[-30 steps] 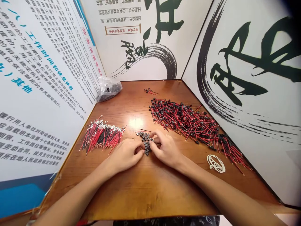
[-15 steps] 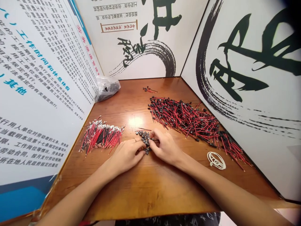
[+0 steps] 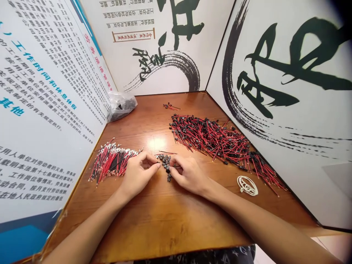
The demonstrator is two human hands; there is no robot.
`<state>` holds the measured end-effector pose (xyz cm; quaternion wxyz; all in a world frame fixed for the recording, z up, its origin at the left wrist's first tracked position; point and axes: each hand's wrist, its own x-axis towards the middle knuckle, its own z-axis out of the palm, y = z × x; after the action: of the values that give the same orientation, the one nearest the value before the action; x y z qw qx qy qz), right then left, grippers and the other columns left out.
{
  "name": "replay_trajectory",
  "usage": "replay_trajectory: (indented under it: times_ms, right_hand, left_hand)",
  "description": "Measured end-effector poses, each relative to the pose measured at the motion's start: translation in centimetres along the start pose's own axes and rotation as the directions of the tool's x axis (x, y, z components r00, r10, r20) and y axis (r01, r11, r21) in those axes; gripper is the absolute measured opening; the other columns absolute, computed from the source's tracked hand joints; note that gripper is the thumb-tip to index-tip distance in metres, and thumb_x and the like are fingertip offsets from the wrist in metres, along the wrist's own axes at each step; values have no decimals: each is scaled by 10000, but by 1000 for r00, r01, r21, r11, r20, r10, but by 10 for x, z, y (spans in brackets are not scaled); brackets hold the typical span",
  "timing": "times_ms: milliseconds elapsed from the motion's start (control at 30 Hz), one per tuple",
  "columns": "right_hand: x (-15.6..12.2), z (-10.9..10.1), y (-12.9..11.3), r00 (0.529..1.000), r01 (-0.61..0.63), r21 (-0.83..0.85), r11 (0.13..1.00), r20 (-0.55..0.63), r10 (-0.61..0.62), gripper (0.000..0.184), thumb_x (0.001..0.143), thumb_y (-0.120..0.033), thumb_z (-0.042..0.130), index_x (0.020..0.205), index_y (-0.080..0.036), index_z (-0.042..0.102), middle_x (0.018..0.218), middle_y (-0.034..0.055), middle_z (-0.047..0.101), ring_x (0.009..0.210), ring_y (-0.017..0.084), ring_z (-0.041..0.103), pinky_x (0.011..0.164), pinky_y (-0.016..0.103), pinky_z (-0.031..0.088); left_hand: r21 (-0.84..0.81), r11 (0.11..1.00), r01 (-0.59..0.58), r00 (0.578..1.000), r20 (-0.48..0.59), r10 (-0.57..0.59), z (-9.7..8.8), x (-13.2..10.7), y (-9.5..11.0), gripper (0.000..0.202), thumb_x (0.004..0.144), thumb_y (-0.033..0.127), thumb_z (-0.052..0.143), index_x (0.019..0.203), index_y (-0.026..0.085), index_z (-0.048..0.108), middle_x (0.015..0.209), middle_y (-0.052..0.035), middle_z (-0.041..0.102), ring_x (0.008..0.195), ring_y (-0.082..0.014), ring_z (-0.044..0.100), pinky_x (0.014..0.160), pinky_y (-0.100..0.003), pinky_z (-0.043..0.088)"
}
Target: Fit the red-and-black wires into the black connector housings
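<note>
My left hand [image 3: 139, 174] rests on the wooden table [image 3: 165, 216], fingers curled, thumb and forefinger pinched near a small heap of black connector pieces [image 3: 165, 162]. What the pinch holds is too small to name. My right hand [image 3: 187, 174] lies just right of that heap, fingers curled on one small piece among them. A bundle of red and black wires with bare ends [image 3: 112, 161] lies directly left of my left hand.
A large pile of red wires with black connectors fitted [image 3: 217, 141] spreads along the right panel. A white coiled band [image 3: 247, 185] lies near it. A clear plastic bag [image 3: 121, 104] sits in the back left corner. Printed panels wall three sides.
My left hand has shifted a little left, toward the wire bundle, and away from my right hand. The view has swung slightly to the right.
</note>
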<state>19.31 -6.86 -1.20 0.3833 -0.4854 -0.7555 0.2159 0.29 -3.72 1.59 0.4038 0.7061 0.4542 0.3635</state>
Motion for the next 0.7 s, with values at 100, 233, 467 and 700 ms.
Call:
replay_trajectory:
  times_ms: [100,233,467,700]
  right_hand:
    - [0,0,0,1000,17,8,1000,2,-17,85,850,-122,533,796,-187,540,599,-24,541,494,115,433,510,234,301]
    - [-1,2,1,999,43,12,999,-6,-43,83,890,-146,521,829,-191,554,651,-9,590,522,121,472,535,236,331]
    - [-4,3,1,994,99,46,994,-44,-97,63,920,-165,507,883,-186,553,732,16,633,593,133,536,590,245,381]
    - [-5,4,0,987,148,59,987,-70,-144,69,925,-173,504,881,-183,555,699,8,624,567,122,531,579,246,384]
  left_hand:
    - [-94,993,77,995,73,-70,0,1,2,151,784,210,675,920,145,657,796,-32,665,641,-132,601,558,-236,503]
    - [-111,986,121,980,172,-101,0,1,7,128,787,227,672,852,123,706,705,-29,667,527,-103,547,517,-231,468]
    - [-182,974,136,985,132,-113,-1,1,9,98,730,203,729,785,135,685,621,5,639,512,-93,535,493,-209,440]
    - [-330,928,172,978,172,-120,0,0,5,145,740,209,735,804,117,643,667,-20,644,561,-110,585,519,-226,490]
